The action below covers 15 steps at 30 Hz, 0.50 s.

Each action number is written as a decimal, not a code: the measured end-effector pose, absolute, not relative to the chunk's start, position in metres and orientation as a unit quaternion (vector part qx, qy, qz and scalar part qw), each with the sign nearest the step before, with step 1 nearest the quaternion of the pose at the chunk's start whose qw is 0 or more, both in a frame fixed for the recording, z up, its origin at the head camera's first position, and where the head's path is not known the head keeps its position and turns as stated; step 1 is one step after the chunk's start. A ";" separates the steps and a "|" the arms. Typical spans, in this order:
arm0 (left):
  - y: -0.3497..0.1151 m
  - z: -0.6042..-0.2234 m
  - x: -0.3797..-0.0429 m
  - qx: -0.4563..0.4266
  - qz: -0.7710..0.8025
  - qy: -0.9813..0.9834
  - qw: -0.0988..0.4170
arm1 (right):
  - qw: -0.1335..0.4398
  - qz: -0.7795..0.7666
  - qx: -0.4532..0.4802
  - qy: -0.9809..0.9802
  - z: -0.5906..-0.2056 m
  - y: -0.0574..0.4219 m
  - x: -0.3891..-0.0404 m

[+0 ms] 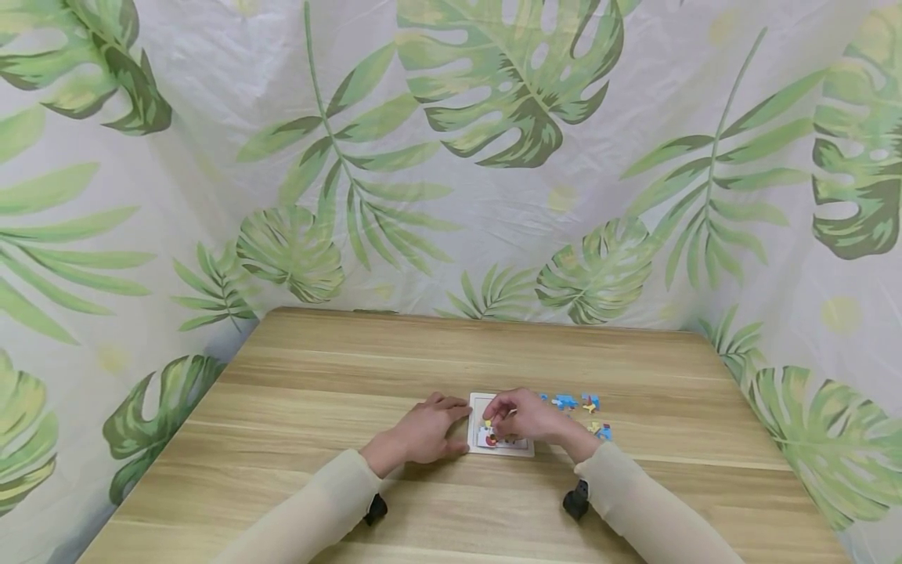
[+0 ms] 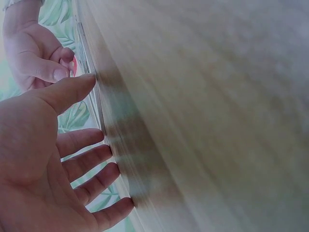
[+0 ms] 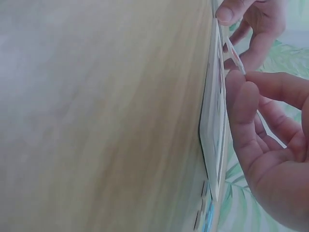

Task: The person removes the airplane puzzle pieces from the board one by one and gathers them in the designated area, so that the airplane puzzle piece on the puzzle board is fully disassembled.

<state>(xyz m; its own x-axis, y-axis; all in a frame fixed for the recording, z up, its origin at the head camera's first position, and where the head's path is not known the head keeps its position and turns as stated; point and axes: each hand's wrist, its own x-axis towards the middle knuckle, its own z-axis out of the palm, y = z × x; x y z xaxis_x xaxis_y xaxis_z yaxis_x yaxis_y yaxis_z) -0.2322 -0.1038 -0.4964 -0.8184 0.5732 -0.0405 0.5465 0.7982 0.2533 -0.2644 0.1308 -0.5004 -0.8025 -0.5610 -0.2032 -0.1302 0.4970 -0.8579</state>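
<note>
A small white puzzle tray lies flat on the table, with its edge in profile in the right wrist view. My left hand rests at the tray's left side, thumb and fingers spread with the tips at the edge. Over the tray, my right hand pinches a thin puzzle piece between thumb and fingers. That piece stands tilted above the tray's surface in the right wrist view. From the head, white, yellow and red print shows beneath the right fingers, which cover much of the tray.
Several loose jigsaw pieces lie right of the tray, among them a blue piece, a red and yellow one and others near the right wrist. A leaf-print curtain hangs behind the wooden table.
</note>
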 end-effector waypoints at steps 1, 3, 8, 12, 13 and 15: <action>-0.104 -0.496 -0.232 0.296 0.115 0.947 0.057 | 0.238 -0.460 -0.207 0.830 -0.500 0.132 -0.264; -0.104 -0.496 -0.232 0.295 0.114 0.947 0.057 | 0.239 -0.464 -0.210 0.827 -0.499 0.136 -0.263; -0.104 -0.497 -0.233 0.292 0.112 0.948 0.060 | 0.228 -0.451 -0.220 0.835 -0.497 0.145 -0.262; -0.104 -0.498 -0.233 0.291 0.112 0.948 0.062 | 0.220 -0.442 -0.220 0.841 -0.495 0.152 -0.261; -0.104 -0.498 -0.233 0.291 0.112 0.948 0.061 | 0.222 -0.443 -0.218 0.841 -0.495 0.154 -0.261; -0.104 -0.498 -0.234 0.293 0.111 0.948 0.059 | 0.226 -0.450 -0.212 0.838 -0.494 0.157 -0.261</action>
